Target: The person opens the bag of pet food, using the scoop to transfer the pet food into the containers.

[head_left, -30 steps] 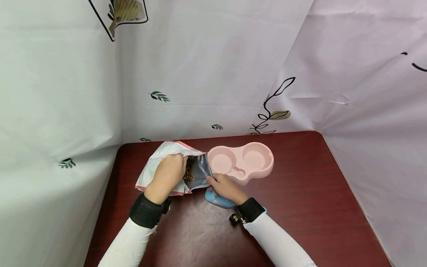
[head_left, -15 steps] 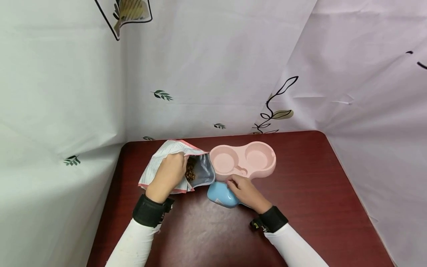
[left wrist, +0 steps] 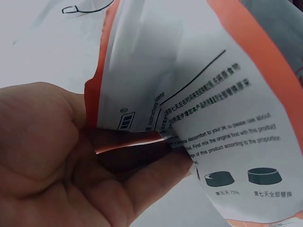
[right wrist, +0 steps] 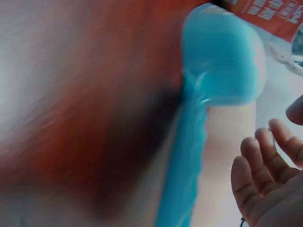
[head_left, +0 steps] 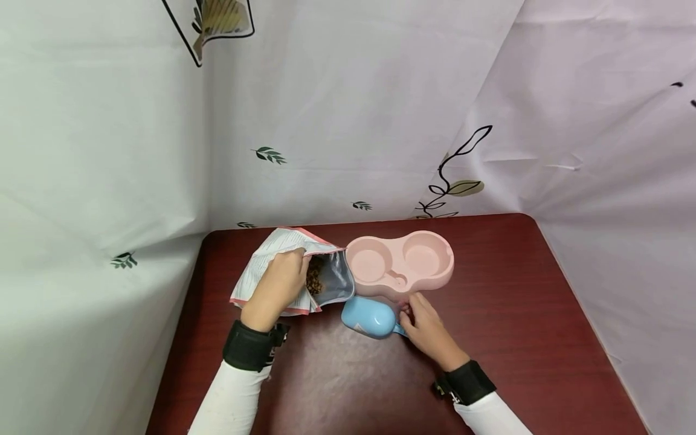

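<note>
My left hand [head_left: 278,285] pinches the upper edge of an open pet-food pouch [head_left: 260,264], white with pink trim, lying on the dark red table [head_left: 505,314]. Brown kibble [head_left: 313,281] shows in its silver mouth. In the left wrist view my left hand [left wrist: 71,165] holds the pouch [left wrist: 203,94] by its printed edge between thumb and fingers. A blue scoop [head_left: 368,316] lies bowl-down just right of the pouch mouth. My right hand [head_left: 428,327] sits at its handle end. The right wrist view shows the scoop [right wrist: 220,61] and relaxed fingers [right wrist: 258,175] beside the handle, not wrapped round it.
A pink double bowl [head_left: 400,263] stands behind the scoop, both wells bare. White leaf-printed sheets [head_left: 348,121] close off the back and both sides of the table. The table's rounded back corners meet the sheets.
My right hand left the pouch mouth and slid right and toward me along the blue scoop to its handle end. The left hand kept its hold on the pouch.
</note>
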Tool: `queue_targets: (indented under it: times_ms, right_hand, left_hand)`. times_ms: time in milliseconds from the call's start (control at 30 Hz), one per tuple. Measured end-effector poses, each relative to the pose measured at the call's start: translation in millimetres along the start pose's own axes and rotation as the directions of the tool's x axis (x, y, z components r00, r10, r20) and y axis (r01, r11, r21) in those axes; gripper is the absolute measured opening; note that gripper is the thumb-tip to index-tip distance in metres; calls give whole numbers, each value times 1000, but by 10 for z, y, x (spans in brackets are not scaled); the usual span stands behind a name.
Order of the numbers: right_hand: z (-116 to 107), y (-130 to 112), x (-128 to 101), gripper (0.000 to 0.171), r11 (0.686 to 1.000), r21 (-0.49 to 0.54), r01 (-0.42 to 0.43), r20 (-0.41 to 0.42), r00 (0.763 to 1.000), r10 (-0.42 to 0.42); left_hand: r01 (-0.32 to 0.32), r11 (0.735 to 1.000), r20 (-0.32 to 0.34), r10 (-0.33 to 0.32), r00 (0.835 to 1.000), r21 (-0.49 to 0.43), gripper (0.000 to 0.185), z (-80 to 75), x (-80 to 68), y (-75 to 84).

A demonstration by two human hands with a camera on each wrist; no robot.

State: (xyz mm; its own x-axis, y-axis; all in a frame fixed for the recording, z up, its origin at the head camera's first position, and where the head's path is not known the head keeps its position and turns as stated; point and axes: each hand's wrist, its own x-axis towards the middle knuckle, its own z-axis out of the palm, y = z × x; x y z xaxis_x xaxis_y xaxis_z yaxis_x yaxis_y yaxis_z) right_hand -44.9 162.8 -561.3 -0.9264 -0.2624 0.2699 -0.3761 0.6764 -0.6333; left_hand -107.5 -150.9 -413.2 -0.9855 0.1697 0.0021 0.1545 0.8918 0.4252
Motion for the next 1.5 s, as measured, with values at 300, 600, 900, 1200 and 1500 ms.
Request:
queue_targets:
  times_ms: [300, 600, 900, 1200, 1500]
  right_hand:
    - [65, 146, -259, 43, 975, -219, 47, 134, 991, -18]
    - [195, 137, -303, 54, 952, -283, 111, 131, 988, -77]
    - [230, 136, -288, 44, 941, -301, 154, 88, 987, -133]
    - [206, 133, -292, 28, 947, -284, 149, 64, 989, -136]
    - [43, 49, -262, 22, 969, -243, 52, 125, 992, -22]
  left_hand:
    - [13, 999, 37, -11, 999, -46, 38, 14, -25, -22]
    - [21, 998, 42, -19, 999, -61, 39, 13, -36, -19]
    - [28, 997, 41, -25, 999, -69, 39, 10, -46, -19]
    - [41, 996, 48, -37, 998, -82, 39, 21, -45, -8]
    - [42, 997, 38, -39, 999, -68, 36, 30, -48, 2]
